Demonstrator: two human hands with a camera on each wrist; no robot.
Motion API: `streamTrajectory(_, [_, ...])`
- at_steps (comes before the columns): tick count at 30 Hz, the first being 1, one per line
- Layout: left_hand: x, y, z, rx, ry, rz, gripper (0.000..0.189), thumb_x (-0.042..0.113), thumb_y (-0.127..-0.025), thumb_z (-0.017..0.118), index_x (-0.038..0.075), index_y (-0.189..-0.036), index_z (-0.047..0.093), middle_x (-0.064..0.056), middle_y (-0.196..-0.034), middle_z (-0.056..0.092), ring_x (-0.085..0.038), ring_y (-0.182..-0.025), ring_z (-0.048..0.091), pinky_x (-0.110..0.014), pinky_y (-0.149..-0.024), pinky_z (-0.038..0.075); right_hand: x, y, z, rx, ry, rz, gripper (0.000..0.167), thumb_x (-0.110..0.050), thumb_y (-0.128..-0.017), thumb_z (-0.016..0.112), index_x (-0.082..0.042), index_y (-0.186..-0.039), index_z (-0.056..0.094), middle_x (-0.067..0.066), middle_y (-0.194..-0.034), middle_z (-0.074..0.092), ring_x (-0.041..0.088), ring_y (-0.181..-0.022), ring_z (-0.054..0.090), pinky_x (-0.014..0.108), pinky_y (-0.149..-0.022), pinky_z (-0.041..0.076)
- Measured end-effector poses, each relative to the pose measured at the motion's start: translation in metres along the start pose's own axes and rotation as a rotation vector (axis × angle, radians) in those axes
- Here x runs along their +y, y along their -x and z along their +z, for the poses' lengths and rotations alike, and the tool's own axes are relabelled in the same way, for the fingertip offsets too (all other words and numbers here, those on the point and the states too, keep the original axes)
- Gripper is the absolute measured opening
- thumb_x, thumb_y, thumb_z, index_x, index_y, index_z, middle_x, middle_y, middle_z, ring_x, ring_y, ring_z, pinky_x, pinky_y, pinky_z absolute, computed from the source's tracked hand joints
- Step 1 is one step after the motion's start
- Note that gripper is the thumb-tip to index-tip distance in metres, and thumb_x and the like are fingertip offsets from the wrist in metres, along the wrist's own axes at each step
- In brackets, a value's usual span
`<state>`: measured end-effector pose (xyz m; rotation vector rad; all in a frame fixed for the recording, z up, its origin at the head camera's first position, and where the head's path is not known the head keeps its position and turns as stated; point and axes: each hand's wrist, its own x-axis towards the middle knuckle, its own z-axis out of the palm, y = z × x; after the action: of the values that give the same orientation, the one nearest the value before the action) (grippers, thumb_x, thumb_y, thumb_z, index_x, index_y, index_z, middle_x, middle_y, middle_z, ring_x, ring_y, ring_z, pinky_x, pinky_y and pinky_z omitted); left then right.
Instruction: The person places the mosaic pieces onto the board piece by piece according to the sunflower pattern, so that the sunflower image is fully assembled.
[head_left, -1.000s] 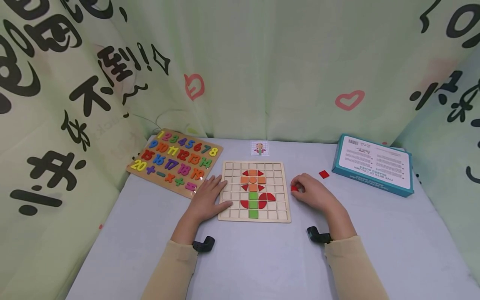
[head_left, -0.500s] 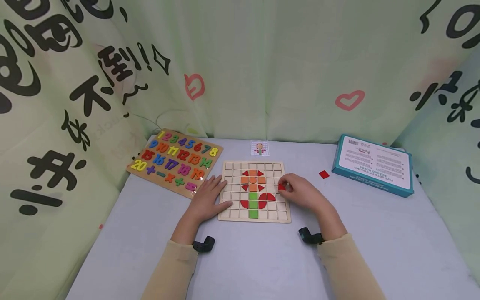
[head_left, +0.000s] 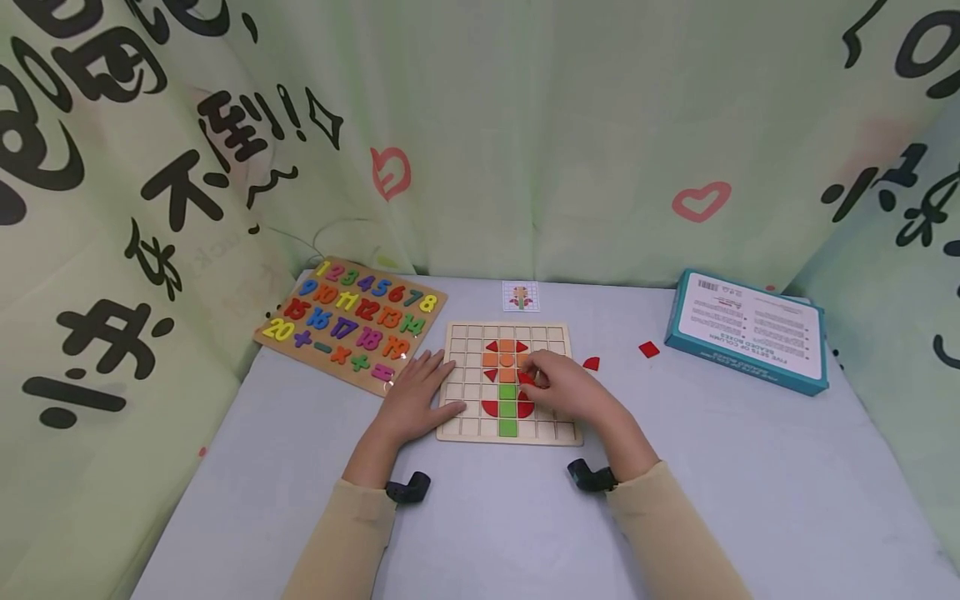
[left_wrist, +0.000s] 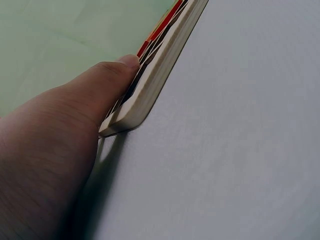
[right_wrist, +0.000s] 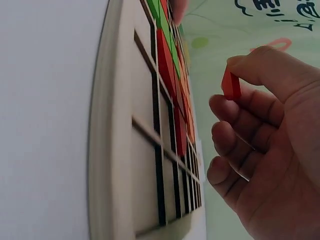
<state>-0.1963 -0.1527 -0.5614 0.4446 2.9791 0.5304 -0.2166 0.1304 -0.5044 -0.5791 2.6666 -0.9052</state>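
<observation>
My right hand [head_left: 570, 387] is over the right part of the wooden grid board [head_left: 465, 425], pinching a small red block [right_wrist: 231, 85] between thumb and finger. The block's full outline is partly hidden by the fingertips. Flat on the board's left edge rests my left hand [head_left: 412, 400], fingers spread and thumb touching the frame. In the grid lie orange pieces [head_left: 507, 375] with red triangles around them. Below these run green squares [head_left: 507, 427] in a column, flanked by red rounded pieces [head_left: 490, 408]. My right hand covers some of the red ones in the head view.
A red quarter-round piece [head_left: 592, 363] and a red square [head_left: 648, 349] lie on the table to the right. A small pattern card [head_left: 521, 297] is behind the board. At left lies a number board [head_left: 345, 325]; at right, a teal box [head_left: 746, 329].
From the table at the right, my right hand has moved left over the board with the red block. This uncovers the red quarter-round piece. The left hand stays put.
</observation>
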Motion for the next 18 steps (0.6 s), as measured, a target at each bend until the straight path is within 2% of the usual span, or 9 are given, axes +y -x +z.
streamTrajectory(7, [0.000, -0.001, 0.000, -0.003, -0.004, 0.000, 0.082, 0.070, -0.087, 0.054, 0.024, -0.153, 0.038, -0.001, -0.165, 0.026, -0.026, -0.154, 0.016, -0.051, -0.125, 0.015, -0.013, -0.007, 0.011, 0.018, 0.001, -0.037, 0.022, -0.022, -0.090, 0.071, -0.015, -0.109, 0.064, -0.001, -0.101, 0.059, 0.016, -0.091, 0.055, 0.030, -0.080, 0.053])
streamTrajectory(18, [0.000, -0.001, 0.001, 0.007, -0.002, -0.003, 0.083, 0.071, -0.087, 0.054, 0.025, -0.153, 0.039, 0.000, -0.164, 0.027, -0.026, -0.154, 0.017, -0.052, -0.125, 0.015, -0.027, -0.018, 0.033, 0.028, 0.115, -0.055, 0.023, -0.029, -0.088, 0.074, -0.015, -0.106, 0.070, -0.003, -0.099, 0.059, 0.015, -0.093, 0.051, 0.032, -0.085, 0.049])
